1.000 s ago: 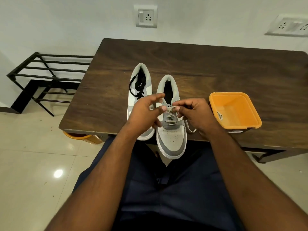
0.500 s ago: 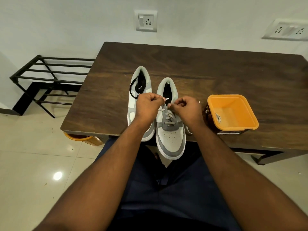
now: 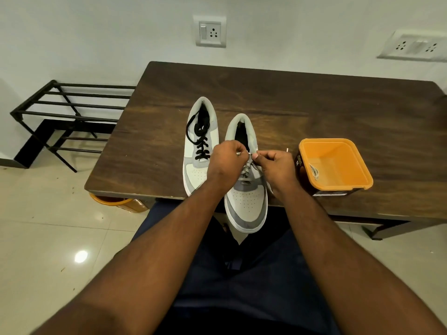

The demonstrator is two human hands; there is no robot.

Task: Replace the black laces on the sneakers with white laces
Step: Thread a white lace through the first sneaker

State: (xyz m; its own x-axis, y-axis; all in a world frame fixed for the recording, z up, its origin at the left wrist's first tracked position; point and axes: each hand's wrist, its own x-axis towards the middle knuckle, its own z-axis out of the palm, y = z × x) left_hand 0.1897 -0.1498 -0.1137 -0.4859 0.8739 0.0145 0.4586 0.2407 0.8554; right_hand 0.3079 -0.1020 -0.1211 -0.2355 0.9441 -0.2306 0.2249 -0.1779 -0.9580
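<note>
- One view only, worn on the person's head, looking forward and steeply down
- Wide-angle lens: the wall sockets [image 3: 210,31] and table [image 3: 314,105] edges bend near the frame's borders
- Both forearms run up from the bottom corners to the left hand [image 3: 223,163] and right hand [image 3: 275,165] near centre
- The person's lap fills the lower middle, nearest the lens
- The far wall closes the top, with floor and a black rack [image 3: 65,117] at left
- No second view shares the scene

Both hands [image 3: 223,163] [image 3: 275,166] curled, pinching.
</note>
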